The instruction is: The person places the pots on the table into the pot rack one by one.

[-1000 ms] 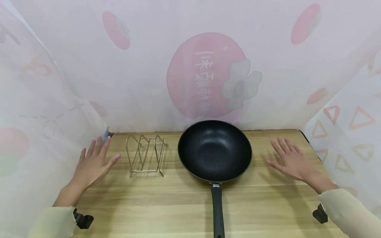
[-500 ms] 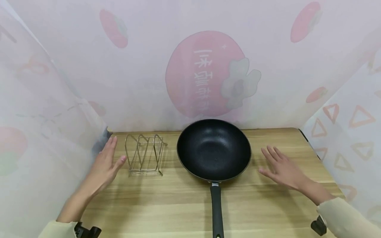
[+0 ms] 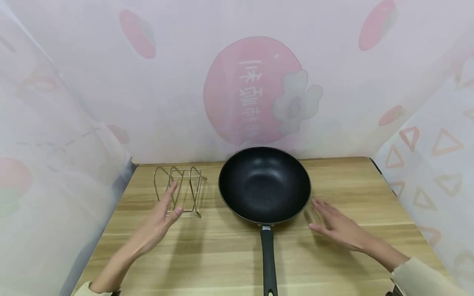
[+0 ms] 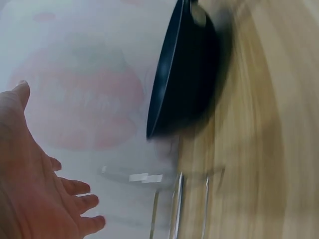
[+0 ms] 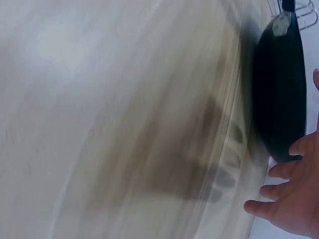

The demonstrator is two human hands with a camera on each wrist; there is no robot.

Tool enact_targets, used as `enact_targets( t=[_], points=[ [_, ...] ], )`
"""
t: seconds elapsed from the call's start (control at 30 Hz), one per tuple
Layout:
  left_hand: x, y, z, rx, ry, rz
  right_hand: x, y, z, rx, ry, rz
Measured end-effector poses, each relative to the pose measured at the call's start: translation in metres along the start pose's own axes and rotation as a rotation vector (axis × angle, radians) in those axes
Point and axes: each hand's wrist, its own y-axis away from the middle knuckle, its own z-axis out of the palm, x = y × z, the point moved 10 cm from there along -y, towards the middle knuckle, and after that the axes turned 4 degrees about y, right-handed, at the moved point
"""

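A black wok (image 3: 263, 185) with a long dark handle (image 3: 268, 261) lies on the wooden table, handle toward the person. To its left stands a gold wire rack (image 3: 198, 191). My left hand (image 3: 155, 224) is over the table in front of the rack, overlapping it in the head view, fingers straight and thumb apart. On the other side, my right hand (image 3: 338, 226) has its fingertips close to the wok's right rim, with fingers extended. Both hands hold nothing. In the left wrist view the wok (image 4: 187, 74) appears side-on beyond the left hand (image 4: 45, 184).
The table (image 3: 352, 181) has light wood grain. Pale printed sheets (image 3: 177, 102) with strawberry designs rise behind it and on both sides, closing in the work area. The wok's handle reaches the near edge of the head view.
Both hands have moved inward: the left to the right, now in front of the rack, and the right leftward and nearer the person, up to the wok. Wok and rack have stayed put.
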Motion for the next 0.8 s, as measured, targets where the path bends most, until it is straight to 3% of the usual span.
enact_targets(
  t=[0.2,0.33,0.6,0.8],
  points=[
    [0.013,0.005,0.037,-0.131,0.18,-0.054,-0.01,0.003,0.016,-0.12,-0.233,0.046],
    [0.016,0.005,0.059,-0.199,0.328,-0.138,-0.018,0.004,0.024,-0.212,-0.387,0.092],
    [0.014,0.009,0.11,-0.329,0.485,-0.27,-0.028,0.002,0.043,-0.369,-0.758,0.182],
    [0.015,0.011,0.143,-0.459,0.669,-0.329,-0.046,0.003,0.06,-0.472,-1.031,0.162]
  ],
)
